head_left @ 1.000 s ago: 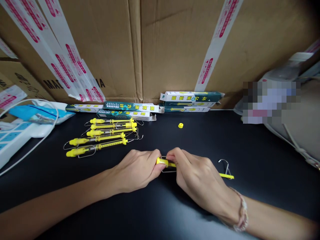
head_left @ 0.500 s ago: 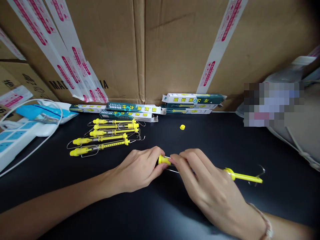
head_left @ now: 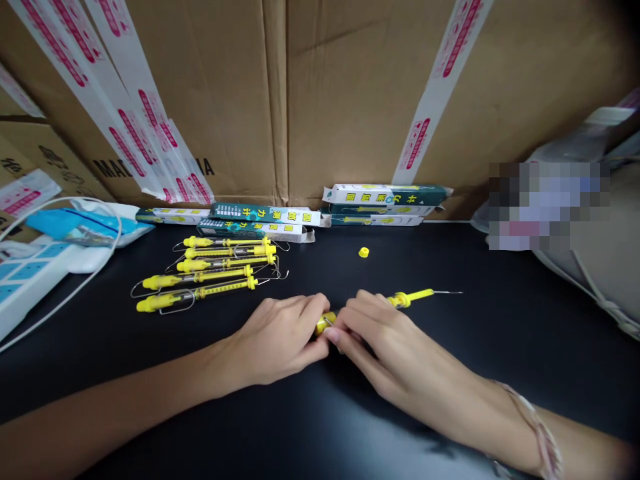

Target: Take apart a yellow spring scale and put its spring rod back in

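Yellow spring scale [head_left: 407, 298] (hook wire rightward) flat on black table [head_left: 500, 347]

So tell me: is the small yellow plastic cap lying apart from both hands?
Yes, the small yellow plastic cap lies alone on the black tabletop.

Both forearms reach in from the near edge and converge at the middle, low over the bench. The left hand [head_left: 277, 337] lies palm down, fingers curled, its fingertips pinched shut toward the right. The right hand [head_left: 380, 340] meets it knuckles up, fingers bent in a closed grip, thumb tip touching the left fingertips; a bracelet circles the right wrist.
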The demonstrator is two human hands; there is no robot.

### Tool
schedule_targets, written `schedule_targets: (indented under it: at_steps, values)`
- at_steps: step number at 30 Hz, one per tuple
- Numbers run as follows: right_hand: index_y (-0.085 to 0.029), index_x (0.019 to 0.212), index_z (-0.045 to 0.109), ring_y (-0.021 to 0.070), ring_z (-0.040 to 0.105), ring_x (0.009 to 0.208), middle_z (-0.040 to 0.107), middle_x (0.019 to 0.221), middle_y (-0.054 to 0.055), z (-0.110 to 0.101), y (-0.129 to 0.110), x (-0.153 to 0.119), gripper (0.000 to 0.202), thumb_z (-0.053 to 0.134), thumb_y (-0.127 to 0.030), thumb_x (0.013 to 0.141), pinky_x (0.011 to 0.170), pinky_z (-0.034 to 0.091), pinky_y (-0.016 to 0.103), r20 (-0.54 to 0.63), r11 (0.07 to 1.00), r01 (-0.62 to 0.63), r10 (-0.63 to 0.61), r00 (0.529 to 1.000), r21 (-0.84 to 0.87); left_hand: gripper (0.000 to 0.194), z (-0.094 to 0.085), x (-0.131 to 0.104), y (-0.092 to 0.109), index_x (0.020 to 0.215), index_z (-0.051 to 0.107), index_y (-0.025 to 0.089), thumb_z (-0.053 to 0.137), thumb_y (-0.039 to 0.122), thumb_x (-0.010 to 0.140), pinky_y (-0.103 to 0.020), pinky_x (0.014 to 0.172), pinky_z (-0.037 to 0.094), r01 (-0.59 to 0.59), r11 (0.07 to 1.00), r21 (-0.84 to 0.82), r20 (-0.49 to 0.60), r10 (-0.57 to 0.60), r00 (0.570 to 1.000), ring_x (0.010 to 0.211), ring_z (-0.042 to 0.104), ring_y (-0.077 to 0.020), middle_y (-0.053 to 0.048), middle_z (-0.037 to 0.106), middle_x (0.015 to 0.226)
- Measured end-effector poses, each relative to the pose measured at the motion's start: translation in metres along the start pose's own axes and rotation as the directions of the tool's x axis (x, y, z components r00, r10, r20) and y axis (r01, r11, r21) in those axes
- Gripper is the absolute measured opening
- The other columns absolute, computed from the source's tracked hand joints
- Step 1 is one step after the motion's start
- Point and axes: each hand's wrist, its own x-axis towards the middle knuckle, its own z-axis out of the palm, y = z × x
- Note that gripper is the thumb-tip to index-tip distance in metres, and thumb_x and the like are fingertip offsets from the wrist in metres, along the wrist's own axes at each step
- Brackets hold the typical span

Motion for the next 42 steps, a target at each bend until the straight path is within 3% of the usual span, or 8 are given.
schedule_targets:
  at_steps: [3,10,15,19,24,29,36,42]
  values:
    - [-0.019,0.076,0.049,0.0174,0.045,0.077,0.056,0.076,0.002,-0.004,0.005,0.005,0.031,0.039,-0.029,0.104,0.071,0.035,0.034,0.047,1.0,0.017,-0.016,0.999,-0.025,0.012,0.0,0.004,0.0,0.09,0.047,0.021,0.047,0.032,0.095,-0.028,0.062,0.043,0.025,1.0,0.002,-0.009,-0.025,1.0,0.081,0.067,-0.0196,-0.001,0.067,0.088]
    - [-0.02,0.073,0.038,0.0146,0.044,0.077,0.05,0.075,-0.002,-0.004,0.023,0.019,0.036,0.033,-0.034,0.106,0.077,0.036,0.033,0.093,0.976,0.034,-0.055,0.994,0.214,0.027,-0.002,0.008,-0.003,0.084,0.051,0.02,0.039,0.037,0.101,-0.027,0.06,0.04,0.04,0.998,-0.038,0.048,-0.038,0.998,0.074,0.066,-0.0175,-0.001,0.067,0.084]
    - [-0.021,0.079,0.045,0.0157,0.048,0.074,0.054,0.078,0.0,-0.003,0.017,0.004,0.03,0.031,-0.024,0.105,0.075,0.039,0.034,0.1,0.989,-0.112,0.102,0.99,0.099,0.023,0.001,0.009,-0.003,0.087,0.051,0.019,0.04,0.035,0.101,-0.028,0.059,0.039,0.045,0.999,0.019,0.032,-0.046,0.998,0.076,0.067,-0.0193,-0.001,0.067,0.085]
    - [-0.021,0.09,0.052,0.0138,0.055,0.079,0.06,0.09,0.0,-0.001,0.011,-0.013,0.022,0.036,-0.011,0.1,0.074,0.042,0.029,0.071,0.984,-0.111,0.102,0.992,0.137,0.016,0.003,0.01,-0.003,0.098,0.05,0.02,0.048,0.036,0.099,-0.028,0.063,0.042,0.017,1.0,0.016,0.04,-0.018,0.999,0.086,0.068,-0.0203,-0.001,0.068,0.092]
    - [-0.02,0.077,0.047,0.0144,0.046,0.059,0.054,0.073,0.001,0.01,0.002,-0.004,0.03,0.033,-0.019,0.103,0.057,0.035,0.03,-0.024,0.987,-0.128,0.127,0.992,-0.092,0.013,0.004,0.011,-0.002,0.092,0.047,0.02,0.046,0.031,0.099,-0.028,0.06,0.042,-0.007,0.997,0.073,0.033,0.005,0.999,0.081,0.067,-0.02,-0.002,0.066,0.089]
    - [-0.018,0.075,0.051,0.0183,0.042,0.068,0.054,0.075,0.005,0.016,0.008,0.006,0.034,0.032,-0.018,0.103,0.064,0.03,0.034,-0.091,0.943,0.019,-0.052,0.995,-0.331,0.012,0.001,0.01,0.001,0.09,0.044,0.02,0.042,0.027,0.1,-0.027,0.056,0.041,-0.001,0.996,0.091,0.047,-0.003,0.999,0.076,0.066,-0.019,-0.001,0.065,0.085]
    - [-0.018,0.084,0.049,0.0172,0.039,0.079,0.053,0.082,0.002,0.001,0.028,0.012,0.03,0.03,-0.028,0.106,0.075,0.032,0.035,0.081,0.987,0.153,-0.148,0.986,-0.059,0.024,-0.001,0.01,-0.002,0.091,0.044,0.02,0.033,0.037,0.104,-0.029,0.058,0.043,-0.016,0.995,0.094,0.049,0.012,0.999,0.077,0.068,-0.0203,-0.003,0.067,0.086]
    - [-0.02,0.08,0.041,0.0172,0.039,0.08,0.048,0.08,0.001,0.005,0.03,0.011,0.03,0.027,-0.026,0.106,0.078,0.034,0.036,0.026,0.99,0.044,-0.047,0.999,0.131,0.023,-0.001,0.012,-0.003,0.092,0.045,0.02,0.034,0.036,0.104,-0.028,0.062,0.044,0.045,0.998,0.052,0.057,-0.048,0.997,0.079,0.069,-0.0212,-0.003,0.068,0.084]
